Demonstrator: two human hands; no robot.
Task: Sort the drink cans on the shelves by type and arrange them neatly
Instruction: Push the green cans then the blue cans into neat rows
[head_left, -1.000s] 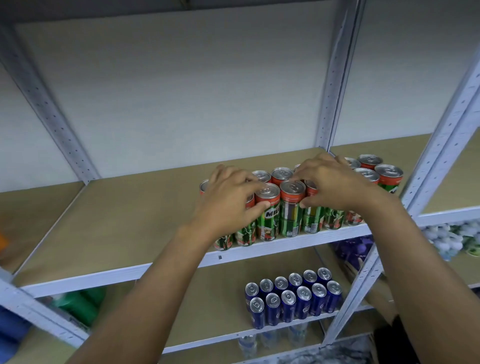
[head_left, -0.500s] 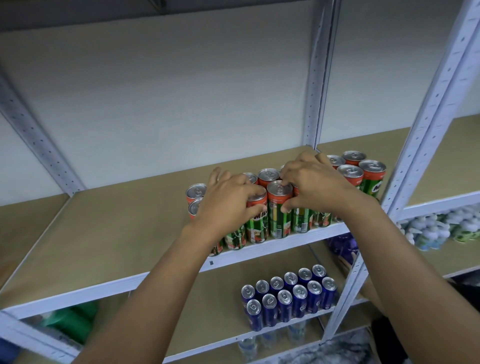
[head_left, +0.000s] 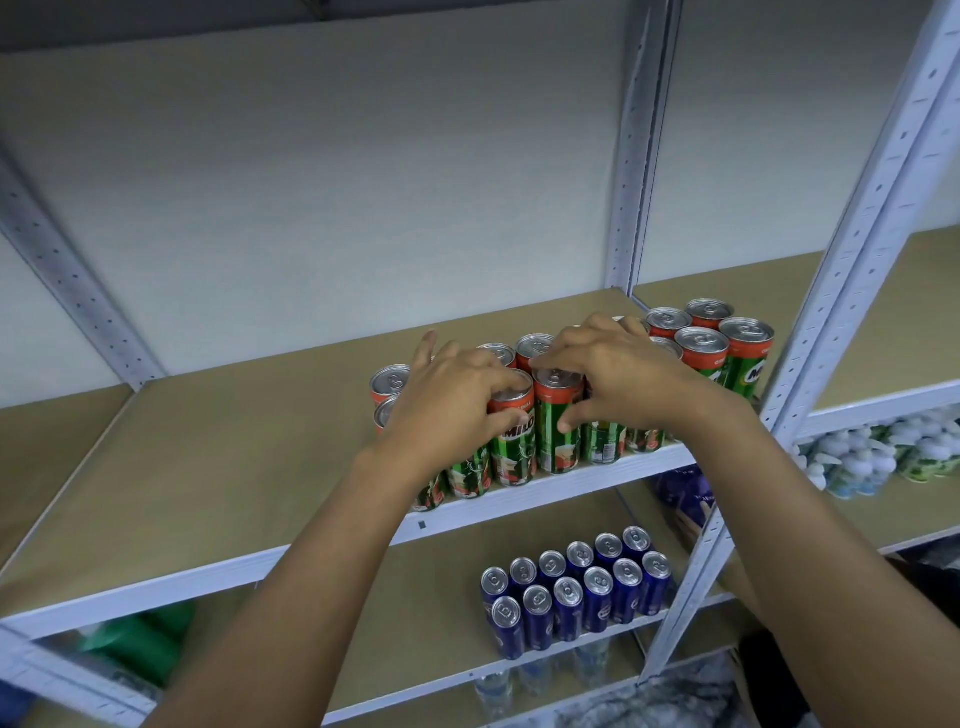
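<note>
L hand (head_left: 452, 400) and R hand (head_left: 613, 374) both on the Milo cans (head_left: 558, 431) at near edge of upper shelf (head_left: 218, 499): L fingers curled over the top of a front-row can, thumb on its label; R thumb and fingers pinch the can just beside it on the right. Step in hand, my read: squaring up the front row. To do well: nudge cans from low on the body, not the rim, since tall narrow cans tip easily; keep row flush w/ shelf lip but not overhanging; close gaps left-to-right; turn labels forward. More Milo cans far right (head_left: 727, 343), same group. Blue cans (head_left: 576, 592) on shelf below look already ranked in two rows. White upright (head_left: 852, 270) right of group; watch elbow.
</note>
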